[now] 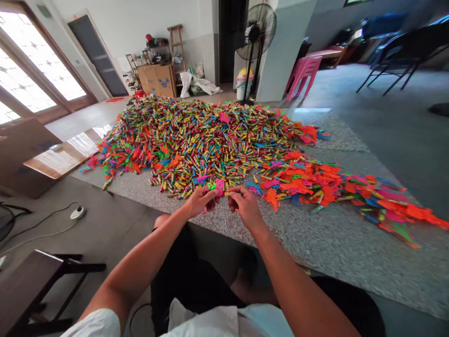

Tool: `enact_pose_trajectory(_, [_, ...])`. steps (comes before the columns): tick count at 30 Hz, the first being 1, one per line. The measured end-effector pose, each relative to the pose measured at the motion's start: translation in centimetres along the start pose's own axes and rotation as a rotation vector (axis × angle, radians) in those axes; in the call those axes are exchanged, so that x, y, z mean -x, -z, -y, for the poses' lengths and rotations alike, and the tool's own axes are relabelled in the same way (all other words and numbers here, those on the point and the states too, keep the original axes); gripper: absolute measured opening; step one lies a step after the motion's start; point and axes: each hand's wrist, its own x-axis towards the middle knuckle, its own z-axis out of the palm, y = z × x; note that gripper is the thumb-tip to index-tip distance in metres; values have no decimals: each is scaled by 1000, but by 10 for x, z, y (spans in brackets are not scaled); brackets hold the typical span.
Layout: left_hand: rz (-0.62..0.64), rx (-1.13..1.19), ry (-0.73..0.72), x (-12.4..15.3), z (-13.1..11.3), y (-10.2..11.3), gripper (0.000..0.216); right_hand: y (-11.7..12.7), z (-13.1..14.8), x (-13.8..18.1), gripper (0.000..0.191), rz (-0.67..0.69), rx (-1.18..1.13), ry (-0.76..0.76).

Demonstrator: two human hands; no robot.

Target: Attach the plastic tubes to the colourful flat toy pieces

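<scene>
Near the front edge of a grey speckled slab, my left hand (pixel 202 202) is closed on a flat pink plastic piece (pixel 220 186). A bright green piece (pixel 211 186) shows right beside it, and I cannot tell whether it is held too. My right hand (pixel 245 206) pinches a small yellow tube (pixel 227 193) whose tip points at the pink piece; whether they touch is unclear. Just beyond both hands rises a large heap of small, colourful wrapped tubes (pixel 196 135). To the right lies a spread of flat orange, pink, blue and green plastic pieces (pixel 298 182).
The speckled slab (pixel 336 248) extends to the right. A standing fan (pixel 250 42), a white bucket (pixel 244 84) and pink stools (pixel 304 75) are behind the heap. At left are a dark bench (pixel 31 285), a power socket with cords (pixel 77 213) and a cardboard box (pixel 24 154).
</scene>
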Motion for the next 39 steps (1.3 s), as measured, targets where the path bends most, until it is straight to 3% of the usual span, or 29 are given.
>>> enact_pose_trajectory(5, [50,9,17,-1,4,-3,55,3,3,1,22,11,15,40])
enact_pose_trajectory(10, [19,91,-4,-1,-2,-10,54,5,4,2,19,-12,70,47])
enact_pose_trajectory(16, [90,6,-13,2,-11,-11,55,8,4,5,20,28,10,12])
enact_pose_trajectory(22, [202,-53,36,1,-6,-10,57,15,7,8,20,87,46,47])
enact_pose_trajectory(27, [239,-135,97,-6,7,-26,63,28,5,16,18,-5,109,49])
enact_pose_trajectory(29, [216,-249,116,-11,15,-29,59,50,2,21,16,-70,190,-7])
enact_pose_trajectory(31, [83,-387,52,-20,28,-27,54,88,2,28,17,-238,278,-30])
enact_pose_trajectory(33, [-19,-538,-46,-31,42,-24,49,138,6,43,19,-540,332,15])
enact_pose_trajectory(35, [-17,-666,-194,-42,50,-28,43,195,15,63,24,-899,336,115])
enact_pose_trajectory(37, [33,-807,-342,-54,50,-43,45,252,23,82,28,-1206,305,233])
enact_pose_trajectory(39, [53,-973,-420,-71,46,-67,58,301,26,94,35,-1407,360,284])
